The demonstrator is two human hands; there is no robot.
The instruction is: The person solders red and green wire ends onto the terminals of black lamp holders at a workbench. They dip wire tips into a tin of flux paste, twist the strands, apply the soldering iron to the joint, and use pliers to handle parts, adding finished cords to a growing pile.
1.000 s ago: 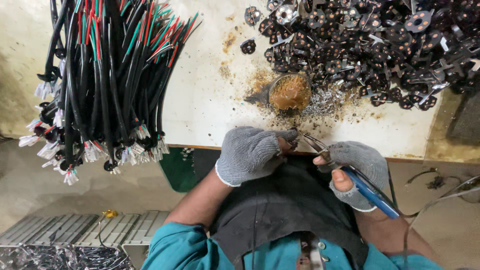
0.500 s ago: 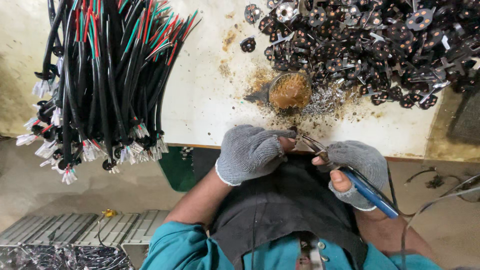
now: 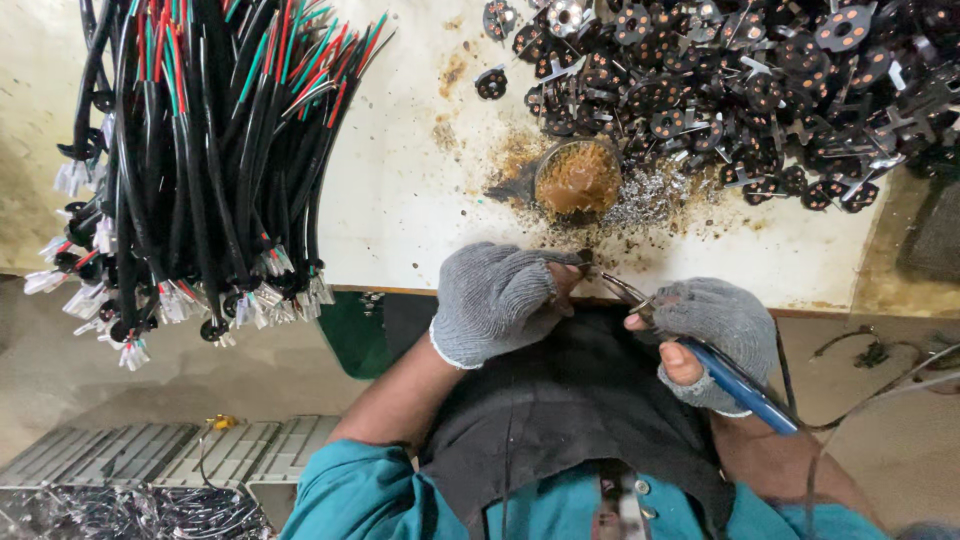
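Stained white desk point(image 3: 420, 200), work at its near edge. Left hand point(image 3: 497, 300) pinches a small part point(image 3: 583, 258), right hand point(image 3: 715, 335) is closed on a blue-handled soldering iron point(image 3: 735, 380), tip at the part. Keep tip steady, brace wrists w/ flux pot point(image 3: 578, 178) close by.

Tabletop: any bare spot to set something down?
Bare strip on the table between the cable bundle and the brown paste pot. Right side is crowded with dark metal parts; front edge is taken by both gloved hands.
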